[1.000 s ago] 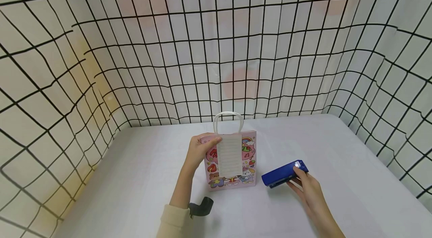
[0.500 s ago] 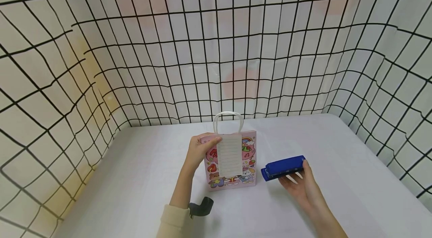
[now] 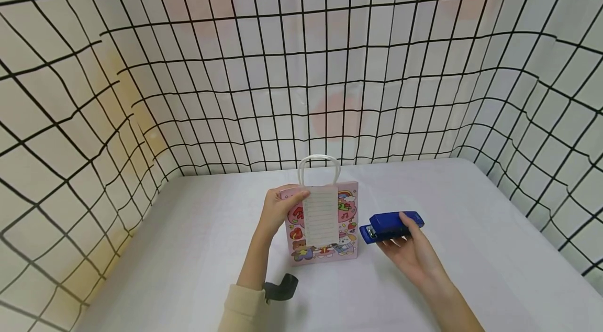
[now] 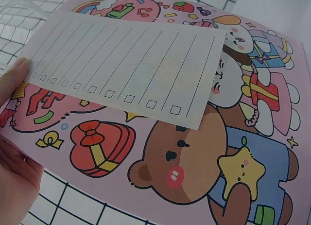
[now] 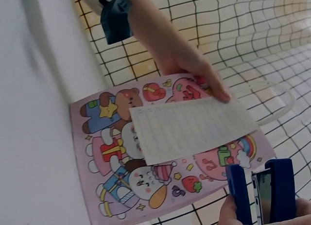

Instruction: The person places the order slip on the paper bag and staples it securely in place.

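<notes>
A pink paper gift bag (image 3: 348,251) with cartoon animals and white handles stands upright on the table. Against its front lies a lined paper sheet (image 3: 321,217) with small checkboxes, its top at the bag's upper edge. My left hand (image 3: 280,210) pinches the sheet and the bag's top left together, thumb in front, the other fingers behind. Just right of the bag, my right hand (image 3: 414,256) grips a blue stapler (image 3: 391,225), its jaws apart and its front end pointing at the bag's right edge. In the right wrist view the stapler (image 5: 282,191) shows at the lower right.
The white table (image 3: 188,248) spreads out on both sides of the bag. A white sheet wall with a black grid (image 3: 330,70) encloses the back and sides. A black wrist mount (image 3: 281,288) sticks out from the left sleeve.
My right hand has turned the stapler and brought it up and slightly left, close to the bag's right edge. The left hand, sheet and bag have stayed in place.
</notes>
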Motion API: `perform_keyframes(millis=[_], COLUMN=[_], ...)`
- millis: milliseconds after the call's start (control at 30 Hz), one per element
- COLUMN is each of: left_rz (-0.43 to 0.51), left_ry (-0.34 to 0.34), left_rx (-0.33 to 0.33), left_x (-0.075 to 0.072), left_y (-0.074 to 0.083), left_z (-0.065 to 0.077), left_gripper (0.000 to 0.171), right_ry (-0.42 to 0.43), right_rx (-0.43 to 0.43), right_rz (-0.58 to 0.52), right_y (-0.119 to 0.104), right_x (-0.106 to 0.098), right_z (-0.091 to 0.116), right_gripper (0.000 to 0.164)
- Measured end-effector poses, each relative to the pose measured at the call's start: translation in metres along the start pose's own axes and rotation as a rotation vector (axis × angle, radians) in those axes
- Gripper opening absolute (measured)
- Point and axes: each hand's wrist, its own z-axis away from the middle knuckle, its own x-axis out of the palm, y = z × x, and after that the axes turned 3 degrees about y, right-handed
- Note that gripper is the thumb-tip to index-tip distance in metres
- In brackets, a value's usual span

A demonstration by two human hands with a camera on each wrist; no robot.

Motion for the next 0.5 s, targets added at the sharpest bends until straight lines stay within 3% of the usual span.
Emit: perform_keyframes(millis=[300,500], left_rz=[-0.014,-0.002], left_ry=[-0.016,-0.007], left_rx=[-0.014,-0.008], left_x=[0.002,0.001], left_y=[0.023,0.011], left_z=[0.009,0.004], left_gripper=[0.022,0.022], right_ry=[-0.046,-0.074], right_rx=[-0.011,-0.024], right_rz=[0.035,-0.043], right_y=[-0.013,-0.02], right_x=[0.016,0.027], right_z=[0.002,0.002], right_gripper=[0.071,0.074])
